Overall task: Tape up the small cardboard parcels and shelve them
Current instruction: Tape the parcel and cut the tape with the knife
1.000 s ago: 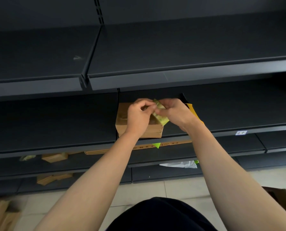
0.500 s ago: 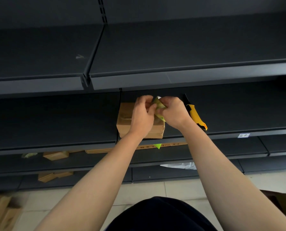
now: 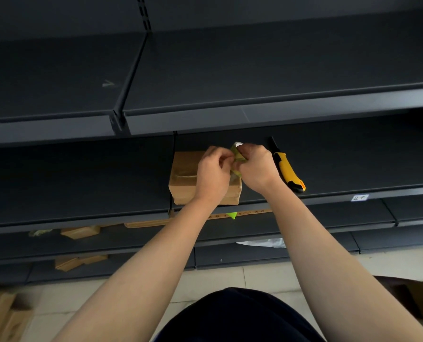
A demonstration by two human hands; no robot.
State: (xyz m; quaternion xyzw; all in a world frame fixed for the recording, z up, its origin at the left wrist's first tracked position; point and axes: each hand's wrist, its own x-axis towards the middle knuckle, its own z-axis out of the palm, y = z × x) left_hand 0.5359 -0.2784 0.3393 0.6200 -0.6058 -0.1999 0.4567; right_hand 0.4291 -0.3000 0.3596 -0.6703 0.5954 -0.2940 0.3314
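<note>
Left hand [image 3: 212, 172], right hand [image 3: 256, 169] closer, pinching one tape [image 3: 237, 157]; one parcel [image 3: 183, 178].

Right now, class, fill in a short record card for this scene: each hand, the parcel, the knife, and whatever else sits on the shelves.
left hand: pinches the crumpled yellow-green strip, above the parcel
right hand: pinches the same strip from the right
parcel: brown cardboard, flat on the middle shelf, near its front edge
knife: yellow and black, lying on the same shelf, just right of the right hand
lower shelves: more small cardboard boxes, to the left
</note>
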